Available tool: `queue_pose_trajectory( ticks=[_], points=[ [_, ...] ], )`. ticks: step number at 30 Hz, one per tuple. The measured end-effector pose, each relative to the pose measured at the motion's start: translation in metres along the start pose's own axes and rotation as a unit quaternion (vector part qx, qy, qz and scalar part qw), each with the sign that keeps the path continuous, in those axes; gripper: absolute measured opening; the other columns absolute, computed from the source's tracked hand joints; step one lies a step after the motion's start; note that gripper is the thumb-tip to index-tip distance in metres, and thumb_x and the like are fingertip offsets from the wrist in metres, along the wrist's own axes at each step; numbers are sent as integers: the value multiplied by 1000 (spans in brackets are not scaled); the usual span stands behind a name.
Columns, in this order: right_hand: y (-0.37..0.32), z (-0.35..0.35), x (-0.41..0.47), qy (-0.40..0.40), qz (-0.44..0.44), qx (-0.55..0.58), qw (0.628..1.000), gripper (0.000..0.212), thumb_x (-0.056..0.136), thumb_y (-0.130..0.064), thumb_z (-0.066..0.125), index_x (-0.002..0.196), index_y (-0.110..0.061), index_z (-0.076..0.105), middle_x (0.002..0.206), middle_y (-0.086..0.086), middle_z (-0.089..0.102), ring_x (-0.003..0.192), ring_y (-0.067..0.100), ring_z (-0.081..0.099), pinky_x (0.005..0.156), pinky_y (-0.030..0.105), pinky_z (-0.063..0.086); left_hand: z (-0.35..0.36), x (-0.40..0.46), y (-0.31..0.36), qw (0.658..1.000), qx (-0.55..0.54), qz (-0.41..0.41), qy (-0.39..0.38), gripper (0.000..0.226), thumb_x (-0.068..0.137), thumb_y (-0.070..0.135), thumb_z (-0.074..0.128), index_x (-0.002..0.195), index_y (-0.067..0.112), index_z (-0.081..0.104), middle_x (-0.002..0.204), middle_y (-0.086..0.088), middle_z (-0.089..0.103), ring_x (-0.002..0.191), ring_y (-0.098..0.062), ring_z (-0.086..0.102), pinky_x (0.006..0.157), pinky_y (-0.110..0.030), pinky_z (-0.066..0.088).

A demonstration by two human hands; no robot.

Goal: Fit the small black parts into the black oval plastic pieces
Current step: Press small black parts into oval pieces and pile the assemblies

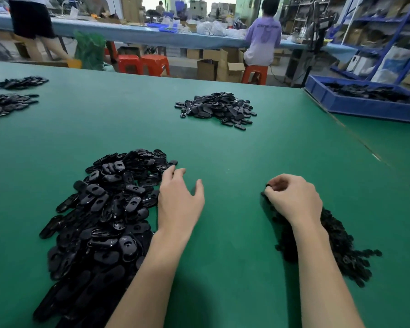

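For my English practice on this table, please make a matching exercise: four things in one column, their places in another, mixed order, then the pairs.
Things:
1. left hand
2. right hand
3. blue tray
4. small heap of ovals

Places:
A. far right edge
B. table middle, far from hands
C. over the small parts
D. beside the big oval pile

Pairs: 1-D, 2-C, 3-A, 4-B

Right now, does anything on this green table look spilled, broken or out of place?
Nothing stands out. The oval pieces and small parts lie in loose heaps on the table, and none looks broken.
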State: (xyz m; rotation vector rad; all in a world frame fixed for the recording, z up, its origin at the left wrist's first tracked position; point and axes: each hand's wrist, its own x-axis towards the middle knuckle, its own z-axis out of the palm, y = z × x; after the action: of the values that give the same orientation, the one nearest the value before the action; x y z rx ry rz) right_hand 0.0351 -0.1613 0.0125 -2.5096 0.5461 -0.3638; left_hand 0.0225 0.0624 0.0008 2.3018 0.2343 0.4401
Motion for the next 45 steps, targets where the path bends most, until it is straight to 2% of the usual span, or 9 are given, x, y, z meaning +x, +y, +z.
queue_pose_trajectory(
  ticks=[10,14,22,26,31,35,38,42,45],
  points=[
    [0,3,-1,16,2,10,1000,10,80,-33,69,89,-34,73,79,-20,67,83,17,60,71,29,46,-14,5,-7,976,210,26,57,44,92,49,57,124,19,62,141,-3,47,132,-25,35,105,-41,32],
    [-1,5,-2,24,5,17,1000,8,80,-32,69,88,-34,72,74,-23,64,79,16,58,69,28,42,-22,7,-11,971,233,-26,43,37,94,32,55,125,14,51,139,-13,47,132,-33,37,107,-45,33],
    [-2,6,-4,30,3,27,999,7,81,-31,69,87,-33,72,76,-21,66,81,16,60,72,28,46,-32,9,-15,991,126,2,51,43,79,-10,54,117,9,47,120,-12,44,112,-29,42,88,-39,46],
    [-2,7,-3,31,7,30,999,6,81,-31,69,86,-33,72,75,-22,65,80,16,59,72,28,46,-30,10,-17,993,96,11,61,36,82,-12,51,110,10,51,111,-8,45,106,-27,44,74,-33,41],
    [-2,7,-3,29,8,34,999,5,81,-30,69,84,-33,71,73,-24,63,82,16,62,71,28,47,-30,12,-11,988,58,71,126,24,89,-5,52,104,12,61,105,-5,60,101,-25,51,82,-40,47],
    [-2,7,-3,33,13,38,999,3,80,-31,71,83,-32,70,73,-24,64,81,16,62,69,28,47,-23,10,15,985,-86,94,118,24,86,-5,52,95,14,62,94,0,65,85,-15,59,81,-29,48],
    [-3,7,-4,36,12,43,998,3,81,-32,71,80,-31,68,76,-22,66,81,16,64,70,28,48,-7,1,33,975,-215,27,48,19,87,1,63,88,19,63,89,5,68,74,-9,66,75,-27,55],
    [-3,5,-5,40,6,53,998,7,83,-35,74,81,-32,68,76,-22,68,81,16,67,71,29,51,19,-15,36,896,-416,-146,-62,13,88,1,70,85,14,66,87,-3,71,63,-10,68,63,-22,53],
    [-2,4,-6,41,9,53,998,8,82,-36,75,80,-32,68,75,-23,68,81,16,67,71,29,52,25,-18,33,873,-452,-171,-65,10,88,2,71,87,13,71,85,-3,75,69,-11,71,76,-26,57]
  ],
)
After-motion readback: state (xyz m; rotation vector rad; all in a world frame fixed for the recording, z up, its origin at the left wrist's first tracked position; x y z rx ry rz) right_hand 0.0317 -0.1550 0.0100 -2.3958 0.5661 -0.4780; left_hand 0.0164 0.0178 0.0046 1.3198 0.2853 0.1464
